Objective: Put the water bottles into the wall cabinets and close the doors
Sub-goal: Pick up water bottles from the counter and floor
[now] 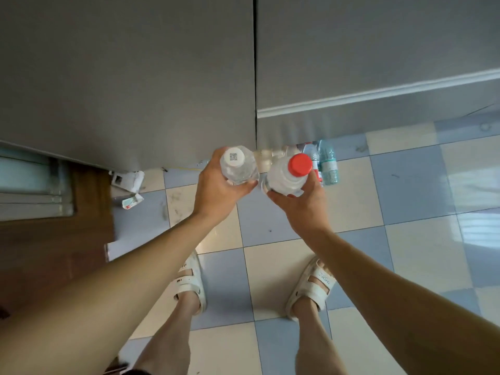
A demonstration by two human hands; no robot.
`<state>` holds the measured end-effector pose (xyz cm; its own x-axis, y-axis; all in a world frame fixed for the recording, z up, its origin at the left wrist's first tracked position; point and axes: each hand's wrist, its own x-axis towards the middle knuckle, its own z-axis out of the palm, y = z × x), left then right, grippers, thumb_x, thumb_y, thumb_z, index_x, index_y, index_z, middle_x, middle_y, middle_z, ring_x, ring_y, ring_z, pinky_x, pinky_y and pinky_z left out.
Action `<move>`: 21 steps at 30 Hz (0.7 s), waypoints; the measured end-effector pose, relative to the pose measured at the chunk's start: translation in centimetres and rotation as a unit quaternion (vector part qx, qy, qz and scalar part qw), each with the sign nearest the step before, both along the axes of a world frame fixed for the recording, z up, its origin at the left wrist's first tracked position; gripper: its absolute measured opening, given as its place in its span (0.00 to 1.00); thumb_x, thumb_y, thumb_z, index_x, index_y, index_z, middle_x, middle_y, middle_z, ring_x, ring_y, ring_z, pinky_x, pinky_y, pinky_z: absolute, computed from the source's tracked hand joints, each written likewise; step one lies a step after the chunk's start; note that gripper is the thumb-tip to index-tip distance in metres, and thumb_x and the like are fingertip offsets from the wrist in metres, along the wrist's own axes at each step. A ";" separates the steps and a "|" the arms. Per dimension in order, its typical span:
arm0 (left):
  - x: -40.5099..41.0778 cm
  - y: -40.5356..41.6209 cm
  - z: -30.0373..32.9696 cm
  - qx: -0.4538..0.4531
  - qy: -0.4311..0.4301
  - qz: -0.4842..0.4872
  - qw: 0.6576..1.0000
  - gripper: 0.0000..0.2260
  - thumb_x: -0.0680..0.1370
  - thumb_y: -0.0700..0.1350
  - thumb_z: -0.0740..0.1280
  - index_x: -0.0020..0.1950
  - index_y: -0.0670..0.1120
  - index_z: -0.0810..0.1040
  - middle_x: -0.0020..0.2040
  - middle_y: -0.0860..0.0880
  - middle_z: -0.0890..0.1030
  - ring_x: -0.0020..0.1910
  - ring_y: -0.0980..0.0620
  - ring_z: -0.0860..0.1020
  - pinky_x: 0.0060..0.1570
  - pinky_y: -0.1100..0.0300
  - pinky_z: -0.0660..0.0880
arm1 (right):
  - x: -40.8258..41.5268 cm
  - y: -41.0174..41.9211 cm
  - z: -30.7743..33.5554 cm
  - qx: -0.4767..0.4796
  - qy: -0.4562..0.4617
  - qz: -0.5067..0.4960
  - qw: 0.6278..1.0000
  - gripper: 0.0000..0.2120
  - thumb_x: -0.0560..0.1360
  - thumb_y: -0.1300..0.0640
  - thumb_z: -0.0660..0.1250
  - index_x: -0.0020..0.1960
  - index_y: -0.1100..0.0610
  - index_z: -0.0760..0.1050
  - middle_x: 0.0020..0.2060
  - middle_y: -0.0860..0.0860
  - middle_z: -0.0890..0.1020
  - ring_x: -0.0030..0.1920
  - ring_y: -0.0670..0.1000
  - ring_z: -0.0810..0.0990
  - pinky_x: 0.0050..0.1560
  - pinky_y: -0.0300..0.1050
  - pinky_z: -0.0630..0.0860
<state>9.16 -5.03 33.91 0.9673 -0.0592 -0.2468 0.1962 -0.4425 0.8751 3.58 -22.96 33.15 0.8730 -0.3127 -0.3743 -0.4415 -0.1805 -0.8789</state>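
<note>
With both hands full, I have no free finger for a door, and that is the risk here. My left hand (216,185) is curled round the white-capped bottle (238,165); my right hand (303,201) is wrapped round the red-capped bottle (290,173). Both held upright, near the seam between the two grey cabinet doors (135,77), which look closed. Juggling one to pull a door could drop it on the tiled floor (270,266). More bottles on the floor (328,165) at the cabinet foot. Contents: clear, level not readable.

Head view, steeply down, close over hands (216,182)
</note>
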 end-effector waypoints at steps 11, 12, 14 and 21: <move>-0.2 4.2 26.4 -0.032 0.017 0.015 0.999 0.27 0.66 0.46 0.83 0.61 0.52 0.77 0.50 0.58 0.84 0.49 0.65 0.82 0.44 0.76 0.74 | 1.3 0.1 29.5 -0.018 -0.060 0.036 0.997 0.30 0.68 0.56 0.82 0.59 0.36 0.70 0.54 0.35 0.80 0.54 0.39 0.80 0.50 0.32 0.76; -0.2 4.8 28.6 -0.043 0.014 0.013 0.999 0.26 0.66 0.45 0.83 0.60 0.52 0.78 0.49 0.58 0.85 0.49 0.65 0.82 0.46 0.74 0.74 | 1.3 0.4 31.6 -0.021 -0.068 0.045 0.996 0.29 0.68 0.56 0.82 0.59 0.37 0.70 0.54 0.37 0.80 0.55 0.41 0.80 0.52 0.35 0.77; 0.2 6.2 33.1 -0.066 -0.010 0.008 0.998 0.24 0.66 0.42 0.83 0.57 0.56 0.78 0.49 0.59 0.85 0.50 0.64 0.82 0.47 0.74 0.75 | 1.4 1.4 35.7 -0.025 -0.082 0.059 0.995 0.28 0.67 0.55 0.81 0.60 0.39 0.72 0.57 0.44 0.81 0.57 0.45 0.81 0.56 0.43 0.79; 4.6 11.5 49.0 -0.140 -0.137 0.003 0.981 0.27 0.65 0.49 0.83 0.56 0.71 0.76 0.54 0.62 0.85 0.53 0.64 0.82 0.47 0.76 0.75 | 4.3 7.8 47.9 0.005 -0.162 0.057 0.985 0.26 0.64 0.50 0.82 0.57 0.38 0.76 0.53 0.40 0.84 0.54 0.39 0.82 0.49 0.38 0.81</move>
